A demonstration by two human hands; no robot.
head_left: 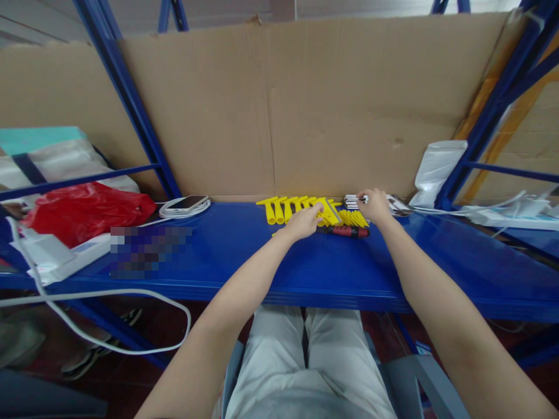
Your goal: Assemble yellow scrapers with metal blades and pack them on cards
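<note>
My left hand (pixel 303 223) is closed around a yellow scraper-like tool (pixel 331 212) with a wide triangular head and a greyish edge. Beside it, to the left, several yellow T-shaped handles (pixel 271 210) lie in a row on the blue shelf. My right hand (pixel 375 205) is over a group of small white and dark strips (pixel 350 202), its fingertips pinched together; what they hold is too small to make out. Between my hands sits a row of flat yellow pieces (pixel 354 219). A red and black screwdriver (pixel 350 231) lies just in front of them.
A tall cardboard sheet (pixel 271 116) backs the blue shelf (pixel 332 273). Left are a phone (pixel 188 202) on a coiled white cable, a red plastic bag (pixel 91 209) and a white power strip (pixel 82 259). A white pouch (pixel 437 171) leans at the right post, near cables.
</note>
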